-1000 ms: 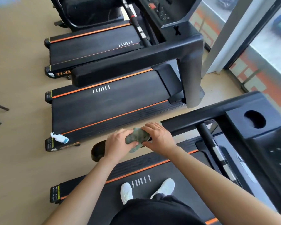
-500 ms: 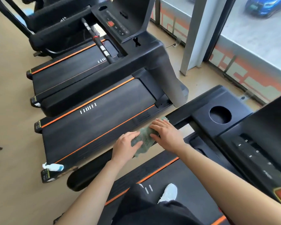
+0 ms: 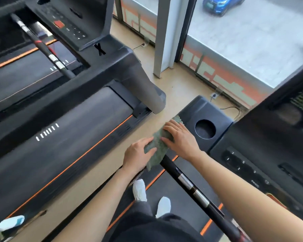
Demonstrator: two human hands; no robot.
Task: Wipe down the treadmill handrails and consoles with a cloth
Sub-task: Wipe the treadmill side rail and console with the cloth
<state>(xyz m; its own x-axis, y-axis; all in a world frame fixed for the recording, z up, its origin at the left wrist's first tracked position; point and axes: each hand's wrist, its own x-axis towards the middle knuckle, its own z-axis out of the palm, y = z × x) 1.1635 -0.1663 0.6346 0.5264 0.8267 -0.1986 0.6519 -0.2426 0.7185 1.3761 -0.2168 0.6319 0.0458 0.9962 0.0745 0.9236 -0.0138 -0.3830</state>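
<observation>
Left hand (image 3: 138,155) curled round cloth (image 3: 158,147), gripping it. Right hand (image 3: 181,139) flat, fingers straight, pressing cloth beside console (image 3: 215,110).

cloth (image 3: 157,145) on handrail (image 3: 187,117), cup hole (image 3: 205,129) right of it

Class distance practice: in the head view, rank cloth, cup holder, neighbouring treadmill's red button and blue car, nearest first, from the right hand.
1. cloth, under the right hand
2. cup holder, just right
3. neighbouring treadmill's red button, upper left
4. blue car, outside
</observation>
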